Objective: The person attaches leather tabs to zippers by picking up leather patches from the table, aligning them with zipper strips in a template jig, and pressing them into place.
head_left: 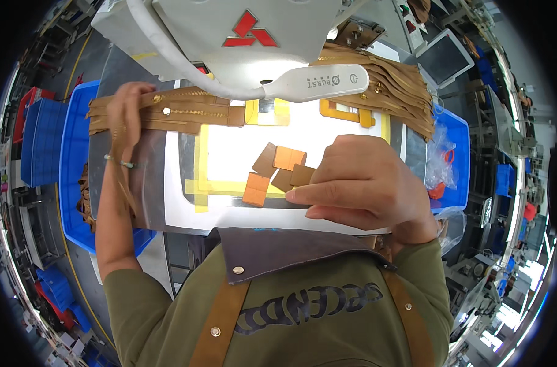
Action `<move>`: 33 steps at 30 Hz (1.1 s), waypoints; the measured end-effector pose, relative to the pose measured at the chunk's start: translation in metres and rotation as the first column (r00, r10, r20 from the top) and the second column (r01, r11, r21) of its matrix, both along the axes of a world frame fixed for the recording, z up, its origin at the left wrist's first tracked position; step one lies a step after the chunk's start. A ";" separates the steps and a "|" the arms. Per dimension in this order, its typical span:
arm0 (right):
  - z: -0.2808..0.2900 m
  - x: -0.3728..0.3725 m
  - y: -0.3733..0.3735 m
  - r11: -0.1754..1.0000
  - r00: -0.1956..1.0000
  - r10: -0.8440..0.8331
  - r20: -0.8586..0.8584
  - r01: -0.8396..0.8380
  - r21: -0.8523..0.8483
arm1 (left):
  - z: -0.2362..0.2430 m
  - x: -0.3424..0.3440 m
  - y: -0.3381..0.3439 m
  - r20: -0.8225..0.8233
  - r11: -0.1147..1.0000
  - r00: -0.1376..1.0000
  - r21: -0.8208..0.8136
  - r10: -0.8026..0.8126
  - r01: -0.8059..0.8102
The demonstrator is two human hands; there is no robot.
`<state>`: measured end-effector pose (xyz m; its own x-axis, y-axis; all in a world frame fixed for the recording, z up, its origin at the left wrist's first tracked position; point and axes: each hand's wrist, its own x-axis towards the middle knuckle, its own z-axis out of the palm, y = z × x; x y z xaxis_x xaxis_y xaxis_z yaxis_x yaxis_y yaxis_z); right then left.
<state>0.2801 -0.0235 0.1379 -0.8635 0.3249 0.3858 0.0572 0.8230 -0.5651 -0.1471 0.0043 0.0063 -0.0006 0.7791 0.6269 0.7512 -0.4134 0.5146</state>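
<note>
Brown zipper strip, limp, narrow, hangs at frame left from the curled left hand; rightward, layered fabric zippers with golden teeth; mid-frame, flat squarish brown and orange patches; right of centre, the right hand curls narrowly, holding what I cannot tell.

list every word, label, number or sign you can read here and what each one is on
Grey machine head: red three-part emblem, clear; brand left unnamed.
White oblong lamp head: grey lettering, upside down, and a round power symbol, wording not copied; the smallest characters are too small to read.
Olive shirt: large dark lettering across the chest, wording not copied.
Dark flap: blue marks at its top edge, unreadable.
</note>
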 end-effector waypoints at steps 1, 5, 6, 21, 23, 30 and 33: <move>0.000 0.000 0.000 1.000 1.000 -0.002 0.000 0.002 -0.003 | -0.005 -0.014 -0.003 0.110 0.993 0.991 -0.097 0.070 -0.060; -0.005 0.000 0.002 1.000 0.999 -0.005 0.037 0.004 0.017 | 0.000 -0.051 -0.016 -0.273 0.905 0.955 -0.366 0.119 -0.218; -0.005 0.000 0.002 1.000 0.999 -0.004 0.051 0.003 0.027 | -0.006 -0.073 -0.021 -0.274 0.904 0.954 -0.366 0.124 -0.222; -0.014 0.035 0.009 0.991 0.964 -0.132 0.232 0.121 0.061 | -0.062 -0.333 -0.054 0.589 0.675 0.395 -0.390 0.706 -0.626; -0.028 0.039 0.006 0.984 0.951 -0.178 0.254 0.168 0.060 | -0.051 -0.325 -0.059 0.566 0.586 0.352 -0.305 0.746 -0.751; -0.050 0.024 0.002 0.971 0.869 -0.228 0.440 0.170 0.168 | 0.047 -0.085 -0.042 0.145 0.963 0.975 -0.234 0.167 -0.130; -0.061 0.021 -0.007 0.971 0.839 -0.240 0.488 0.198 0.136 | 0.074 0.014 -0.047 0.028 0.809 0.979 -0.559 -0.201 0.182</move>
